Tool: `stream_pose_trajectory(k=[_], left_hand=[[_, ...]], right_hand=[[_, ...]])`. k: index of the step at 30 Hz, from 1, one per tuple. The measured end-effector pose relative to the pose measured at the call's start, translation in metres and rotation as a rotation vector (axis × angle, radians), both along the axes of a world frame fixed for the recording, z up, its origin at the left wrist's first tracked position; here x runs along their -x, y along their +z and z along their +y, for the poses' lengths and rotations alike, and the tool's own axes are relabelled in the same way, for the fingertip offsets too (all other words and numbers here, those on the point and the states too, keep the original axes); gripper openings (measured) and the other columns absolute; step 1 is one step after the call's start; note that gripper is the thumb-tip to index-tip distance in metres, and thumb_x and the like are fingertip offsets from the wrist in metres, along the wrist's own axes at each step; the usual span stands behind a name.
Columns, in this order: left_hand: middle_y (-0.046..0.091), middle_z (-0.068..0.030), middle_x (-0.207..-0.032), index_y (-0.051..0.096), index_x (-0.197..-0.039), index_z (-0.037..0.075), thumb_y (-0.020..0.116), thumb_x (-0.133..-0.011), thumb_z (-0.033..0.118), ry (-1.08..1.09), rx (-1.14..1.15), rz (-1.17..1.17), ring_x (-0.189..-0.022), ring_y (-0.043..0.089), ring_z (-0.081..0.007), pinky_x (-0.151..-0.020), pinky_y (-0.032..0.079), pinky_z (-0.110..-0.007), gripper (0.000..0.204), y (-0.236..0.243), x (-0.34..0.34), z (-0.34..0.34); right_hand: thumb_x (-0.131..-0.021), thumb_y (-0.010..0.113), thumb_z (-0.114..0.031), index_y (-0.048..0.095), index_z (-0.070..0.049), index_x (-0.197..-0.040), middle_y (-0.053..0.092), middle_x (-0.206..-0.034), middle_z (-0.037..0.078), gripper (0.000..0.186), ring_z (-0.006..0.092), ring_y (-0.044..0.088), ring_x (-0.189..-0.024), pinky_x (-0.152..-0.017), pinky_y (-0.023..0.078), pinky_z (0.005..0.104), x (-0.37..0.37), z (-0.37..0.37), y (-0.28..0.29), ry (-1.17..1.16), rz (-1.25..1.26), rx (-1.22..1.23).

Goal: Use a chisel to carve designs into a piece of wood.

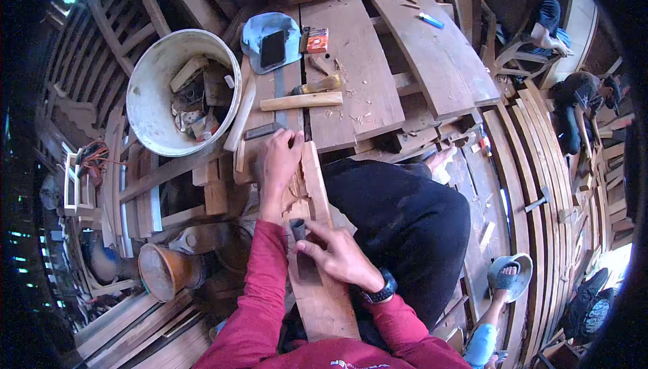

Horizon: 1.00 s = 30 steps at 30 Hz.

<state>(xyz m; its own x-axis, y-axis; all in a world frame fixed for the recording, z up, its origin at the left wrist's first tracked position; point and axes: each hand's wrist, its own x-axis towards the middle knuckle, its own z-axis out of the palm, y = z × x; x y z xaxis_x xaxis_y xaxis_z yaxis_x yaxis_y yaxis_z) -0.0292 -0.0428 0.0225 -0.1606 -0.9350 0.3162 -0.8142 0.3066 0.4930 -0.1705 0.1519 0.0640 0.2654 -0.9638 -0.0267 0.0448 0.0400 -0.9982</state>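
A long wooden board [329,308] with a carved hollow lies lengthwise in front of me, between my arms. My right hand [341,254] is closed around a dark metal tool [308,271] with a flat wide blade and a round, socket-like end, resting over the board. It looks like a chisel blade without a handle. Farther up, my left hand [281,160] is at the board's far end, its fingers curled. Whatever lies within them is hidden. Just beyond the left hand is a dark flat block [262,130] on the bench.
A plank bench [351,65] ahead carries a wooden-handled tool [317,85], a wood stick [301,101], a phone [273,49] on a blue cap [251,28], and shavings. A white bucket [138,109] of scraps stands left. A hammer [538,199] lies right; other people sit there.
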Motion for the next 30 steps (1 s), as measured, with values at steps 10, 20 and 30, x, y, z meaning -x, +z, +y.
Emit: stream_pose_trajectory(k=[10, 20, 30], left_hand=[[0.064, -0.0203, -0.087, 0.065, -0.084, -0.001, 0.063, -0.096, 0.026, 0.022, -0.013, -0.022, -0.084, 0.063, -0.0432, -0.074, 0.048, -0.049, 0.03, 0.002, -0.001, 0.001], [0.064, -0.0204, -0.087, 0.064, -0.083, -0.001, 0.063, -0.097, 0.026, 0.022, 0.007, -0.017, -0.084, 0.063, -0.0439, -0.072, 0.048, -0.05, 0.031, 0.003, -0.002, 0.0], [0.062, -0.0215, -0.082, 0.064, -0.083, -0.003, 0.064, -0.096, 0.024, 0.003, 0.022, 0.031, -0.082, 0.062, -0.0429, -0.073, 0.047, -0.049, 0.03, -0.002, -0.003, 0.0]], right_hand=[[-0.093, 0.068, -0.019, 0.061, -0.001, -0.124, 0.066, -0.086, 0.027, 0.036, 0.0462, 0.067, -0.084, -0.076, 0.05, 0.0506, -0.008, 0.002, -0.014, 0.153, 0.039, 0.172], [-0.097, 0.064, -0.018, 0.055, 0.0, -0.133, 0.067, -0.094, 0.029, 0.042, 0.0466, 0.067, -0.092, -0.076, 0.052, 0.0484, -0.012, 0.002, -0.024, 0.217, 0.088, 0.256], [-0.096, 0.065, -0.019, 0.056, 0.0, -0.135, 0.067, -0.105, 0.029, 0.044, 0.0438, 0.068, -0.098, -0.086, 0.052, 0.0462, -0.012, 0.002, -0.015, 0.135, 0.038, 0.087]])
